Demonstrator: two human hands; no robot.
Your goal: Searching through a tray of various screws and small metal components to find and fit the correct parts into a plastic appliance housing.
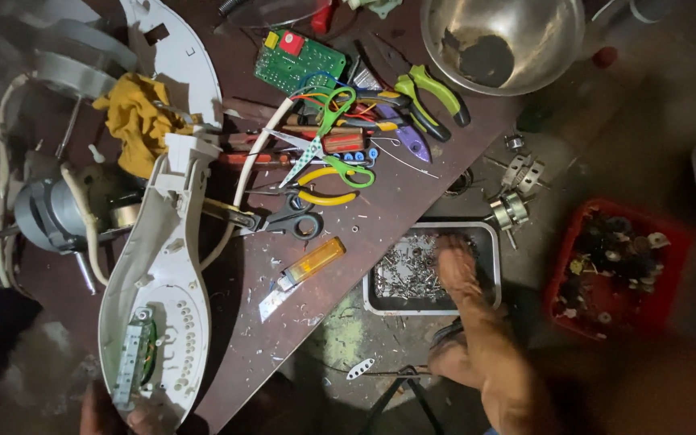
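My right hand (pixel 454 262) reaches down into a grey metal tray (pixel 489 242) full of small screws and metal bits on the floor; the fingers are blurred among the screws. My left hand (pixel 110 412) holds the bottom end of a white plastic fan casing (pixel 163 298) at the lower left. The casing lies along the dark brown table (pixel 380 201) with a small circuit strip and button holes showing. A grey fan motor (pixel 50 213) with a shaft lies left of the casing.
Tools crowd the table: green-handled scissors (pixel 324 129), green pliers (pixel 428 93), yellow pliers (pixel 328 185), black scissors (pixel 287 219), an orange lighter (pixel 312 263), a green circuit board (pixel 296 60), a yellow cloth (pixel 134 117). A steel bowl (pixel 501 40) sits above; a red bin (pixel 618 270) of parts sits right.
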